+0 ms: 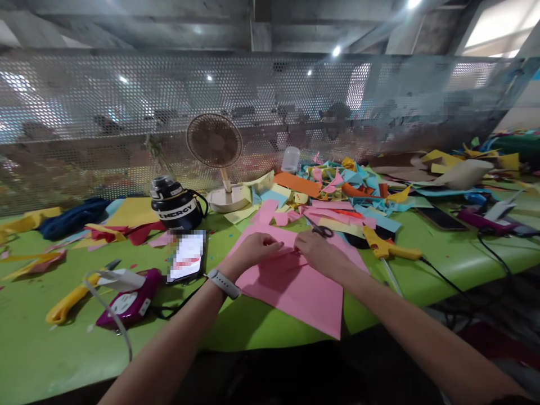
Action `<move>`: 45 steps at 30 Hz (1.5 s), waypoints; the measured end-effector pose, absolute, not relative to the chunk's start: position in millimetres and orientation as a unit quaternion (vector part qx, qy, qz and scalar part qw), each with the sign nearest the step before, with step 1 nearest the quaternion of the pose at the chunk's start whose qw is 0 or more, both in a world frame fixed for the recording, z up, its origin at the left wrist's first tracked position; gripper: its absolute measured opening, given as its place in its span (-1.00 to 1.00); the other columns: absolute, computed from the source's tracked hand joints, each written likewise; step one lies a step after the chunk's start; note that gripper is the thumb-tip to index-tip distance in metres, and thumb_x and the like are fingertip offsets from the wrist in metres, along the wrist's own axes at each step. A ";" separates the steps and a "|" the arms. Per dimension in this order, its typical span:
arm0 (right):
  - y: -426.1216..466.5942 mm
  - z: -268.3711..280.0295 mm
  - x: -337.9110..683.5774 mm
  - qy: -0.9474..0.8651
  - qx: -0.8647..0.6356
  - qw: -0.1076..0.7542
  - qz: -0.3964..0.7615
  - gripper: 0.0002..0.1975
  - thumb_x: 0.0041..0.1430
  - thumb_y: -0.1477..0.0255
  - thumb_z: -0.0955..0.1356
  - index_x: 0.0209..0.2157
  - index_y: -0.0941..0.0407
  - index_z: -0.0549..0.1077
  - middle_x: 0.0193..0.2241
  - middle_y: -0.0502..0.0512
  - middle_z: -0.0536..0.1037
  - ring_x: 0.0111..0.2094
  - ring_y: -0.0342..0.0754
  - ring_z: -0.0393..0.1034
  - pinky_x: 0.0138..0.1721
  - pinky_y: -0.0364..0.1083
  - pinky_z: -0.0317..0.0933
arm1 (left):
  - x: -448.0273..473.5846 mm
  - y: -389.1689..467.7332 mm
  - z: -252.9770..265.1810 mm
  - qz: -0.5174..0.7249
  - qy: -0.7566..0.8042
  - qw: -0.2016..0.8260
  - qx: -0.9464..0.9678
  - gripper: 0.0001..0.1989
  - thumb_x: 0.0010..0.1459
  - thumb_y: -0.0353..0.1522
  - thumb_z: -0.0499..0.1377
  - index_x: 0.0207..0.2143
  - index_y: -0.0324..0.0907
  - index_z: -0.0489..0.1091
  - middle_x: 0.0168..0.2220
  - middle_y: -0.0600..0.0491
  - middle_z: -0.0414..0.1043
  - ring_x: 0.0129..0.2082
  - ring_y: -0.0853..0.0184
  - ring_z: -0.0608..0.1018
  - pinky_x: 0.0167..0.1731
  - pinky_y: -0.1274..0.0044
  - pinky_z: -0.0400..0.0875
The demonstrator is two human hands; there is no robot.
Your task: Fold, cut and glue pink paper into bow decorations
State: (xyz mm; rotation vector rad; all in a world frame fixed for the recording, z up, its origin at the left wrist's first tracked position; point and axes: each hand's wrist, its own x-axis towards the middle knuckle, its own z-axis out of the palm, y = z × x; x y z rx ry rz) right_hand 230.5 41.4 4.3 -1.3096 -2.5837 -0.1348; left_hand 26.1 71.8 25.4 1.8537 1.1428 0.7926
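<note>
Pink paper (312,295) lies on the green table in front of me, with one piece over another. My left hand (255,249) is closed at its upper middle, fingers curled and thumb pointing right, pinching a small pink piece. Just to the right, my right hand (318,251) bends down with its fingertips closed on the same pink paper. Parts of the fingertips are hidden behind the hands. A pair of scissors (323,229) with dark handles lies right behind my right hand, its blades partly among scraps.
Left stand a phone (187,256), a purple power strip (130,298), a yellow-handled cutter (67,304) and a black bottle (177,205). A fan (215,140) stands behind. Paper scraps (363,180) heap at the back. Right lie a yellow glue gun (386,244) with its cord and a dark phone (441,218).
</note>
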 end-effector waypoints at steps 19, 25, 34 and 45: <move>48.7 6.6 216.3 -0.555 -0.487 0.496 0.457 -0.59 0.11 0.01 0.32 -0.38 0.10 0.39 -0.40 0.08 0.49 -0.36 -0.05 0.39 -0.27 -0.02 0.28 | 39.0 67.3 20.8 0.393 0.373 0.611 0.577 -0.57 -0.14 -0.07 0.37 -0.46 -0.25 0.40 -0.53 0.09 0.41 -0.54 0.47 0.41 -0.46 0.59 0.30; 49.9 5.8 209.1 -0.505 -0.453 0.520 0.520 -0.51 -0.25 0.04 0.51 -0.56 0.11 0.30 -0.66 -0.12 0.37 -0.61 -0.22 0.24 -0.53 -0.17 0.10 | 49.5 54.3 25.2 0.403 0.359 0.562 0.626 -0.55 -0.06 -0.01 0.29 -0.47 -0.23 0.36 -0.54 0.12 0.34 -0.57 0.46 0.32 -0.54 0.60 0.19; 48.5 5.9 211.0 -0.477 -0.451 0.515 0.551 -0.47 -0.34 0.02 0.53 -0.60 0.12 0.29 -0.69 -0.12 0.37 -0.65 -0.25 0.19 -0.57 -0.18 0.08 | 45.5 54.1 21.7 0.428 0.398 0.511 0.631 -0.47 0.08 0.06 0.13 -0.63 -0.17 0.15 -0.65 0.20 0.02 -0.62 0.49 0.08 -0.64 0.60 -0.03; 47.7 6.0 210.9 -0.484 -0.452 0.514 0.545 -0.54 -0.29 0.13 0.55 -0.61 0.12 0.30 -0.70 -0.10 0.39 -0.65 -0.24 0.21 -0.56 -0.17 0.08 | 49.5 58.6 12.6 0.448 0.394 0.507 0.622 -0.57 0.03 -0.01 0.19 -0.43 -0.23 0.40 -0.54 0.14 0.29 -0.56 0.45 0.26 -0.57 0.61 0.14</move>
